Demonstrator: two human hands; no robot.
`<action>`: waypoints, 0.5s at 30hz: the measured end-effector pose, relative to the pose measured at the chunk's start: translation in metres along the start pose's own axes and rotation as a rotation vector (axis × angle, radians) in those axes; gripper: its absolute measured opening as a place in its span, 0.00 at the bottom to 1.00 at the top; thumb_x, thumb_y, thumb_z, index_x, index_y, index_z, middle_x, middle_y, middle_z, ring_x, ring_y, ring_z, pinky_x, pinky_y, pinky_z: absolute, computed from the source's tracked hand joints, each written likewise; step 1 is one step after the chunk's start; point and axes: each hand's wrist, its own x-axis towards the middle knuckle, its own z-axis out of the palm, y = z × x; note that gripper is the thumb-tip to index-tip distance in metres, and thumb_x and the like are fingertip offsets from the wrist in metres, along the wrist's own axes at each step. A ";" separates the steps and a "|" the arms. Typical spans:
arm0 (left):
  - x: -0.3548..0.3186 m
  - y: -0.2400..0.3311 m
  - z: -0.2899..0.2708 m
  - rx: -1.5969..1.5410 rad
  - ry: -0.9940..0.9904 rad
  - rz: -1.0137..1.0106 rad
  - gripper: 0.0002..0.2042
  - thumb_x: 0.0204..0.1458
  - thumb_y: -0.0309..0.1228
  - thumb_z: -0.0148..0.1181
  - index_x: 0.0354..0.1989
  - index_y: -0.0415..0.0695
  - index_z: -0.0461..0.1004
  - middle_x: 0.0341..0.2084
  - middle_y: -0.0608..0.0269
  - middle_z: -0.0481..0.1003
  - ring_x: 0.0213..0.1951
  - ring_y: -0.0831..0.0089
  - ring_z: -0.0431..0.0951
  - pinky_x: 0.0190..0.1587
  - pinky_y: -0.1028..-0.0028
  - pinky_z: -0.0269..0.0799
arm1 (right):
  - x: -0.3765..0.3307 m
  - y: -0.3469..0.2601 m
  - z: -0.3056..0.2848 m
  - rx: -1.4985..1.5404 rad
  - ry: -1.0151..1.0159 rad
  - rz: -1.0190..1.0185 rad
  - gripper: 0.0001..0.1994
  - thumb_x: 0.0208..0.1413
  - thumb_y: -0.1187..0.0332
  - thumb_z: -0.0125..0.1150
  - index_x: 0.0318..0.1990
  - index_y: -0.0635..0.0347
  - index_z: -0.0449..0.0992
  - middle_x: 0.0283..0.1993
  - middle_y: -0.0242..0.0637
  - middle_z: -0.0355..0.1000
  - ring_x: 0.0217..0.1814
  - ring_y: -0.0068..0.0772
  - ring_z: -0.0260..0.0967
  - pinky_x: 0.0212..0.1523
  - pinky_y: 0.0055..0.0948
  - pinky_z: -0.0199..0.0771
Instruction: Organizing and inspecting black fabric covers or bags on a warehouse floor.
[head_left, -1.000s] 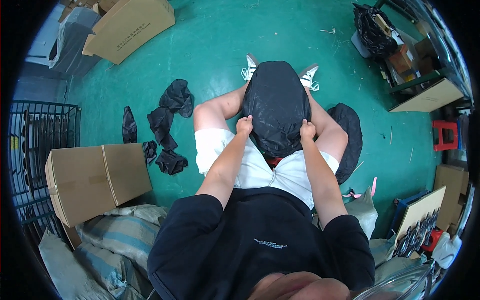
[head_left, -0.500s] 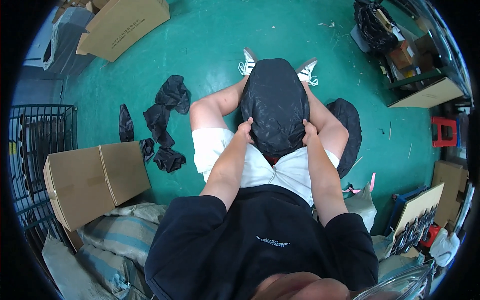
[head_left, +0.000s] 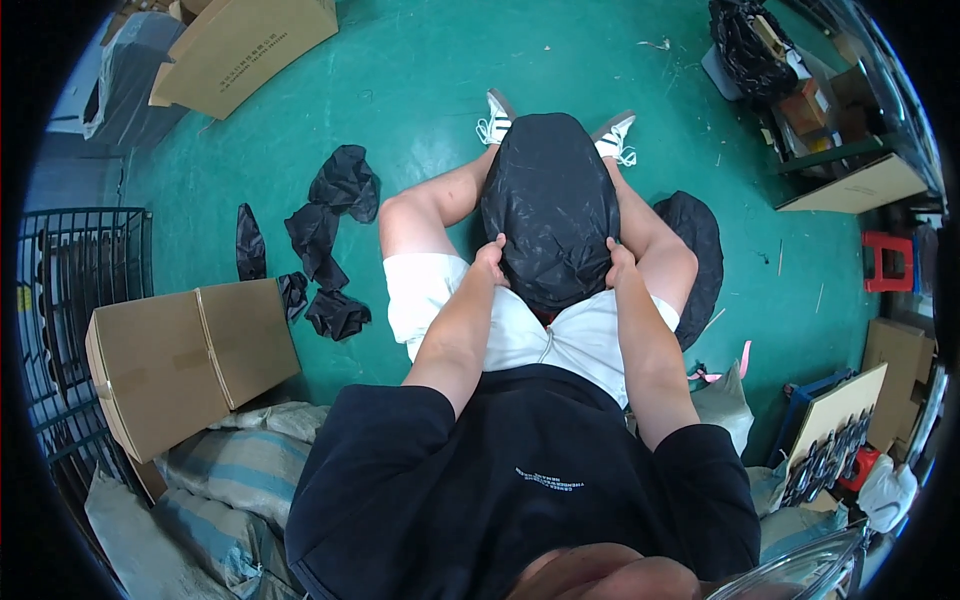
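Observation:
A large rounded black cover [head_left: 552,205] of thin, creased fabric stands bulging between my legs, stretched over something I cannot make out. At its near left edge my left hand [head_left: 491,262] is closed on the fabric. My right hand [head_left: 620,262] grips the near right edge the same way, thumb on top. A small bit of red shows under the near rim. Beside my right leg rests another full black bundle [head_left: 692,260], partly hidden by the knee.
Crumpled black cloth pieces [head_left: 322,240] lie on the green floor to the left. Nearer are a cardboard box [head_left: 190,360] and striped woven sacks [head_left: 235,470]. A metal rack [head_left: 85,300] stands far left; a red stool [head_left: 888,262] and a tool board [head_left: 830,430] are right.
Almost nothing differs. The whole view has shifted very slightly; both hands keep their hold on the black cover.

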 end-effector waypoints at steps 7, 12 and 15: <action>-0.030 -0.004 0.020 -0.067 0.095 0.031 0.34 0.62 0.52 0.45 0.71 0.46 0.47 0.69 0.58 0.53 0.72 0.57 0.46 0.69 0.45 0.31 | 0.026 0.015 -0.007 -0.006 0.141 -0.189 0.33 0.60 0.61 0.59 0.68 0.66 0.54 0.73 0.44 0.51 0.74 0.36 0.49 0.70 0.31 0.48; -0.021 -0.003 -0.006 -0.099 0.103 0.051 0.34 0.63 0.49 0.45 0.71 0.46 0.45 0.71 0.60 0.49 0.72 0.59 0.43 0.69 0.46 0.30 | 0.003 0.021 0.018 -0.083 0.213 -0.155 0.32 0.60 0.61 0.59 0.67 0.66 0.55 0.73 0.41 0.52 0.72 0.34 0.51 0.68 0.31 0.51; -0.017 -0.005 0.020 -0.059 0.090 0.057 0.32 0.63 0.47 0.45 0.72 0.47 0.45 0.71 0.61 0.47 0.73 0.60 0.40 0.70 0.47 0.29 | 0.034 0.008 -0.022 -0.061 0.166 -0.160 0.31 0.60 0.61 0.58 0.67 0.64 0.56 0.73 0.41 0.52 0.72 0.33 0.51 0.67 0.31 0.52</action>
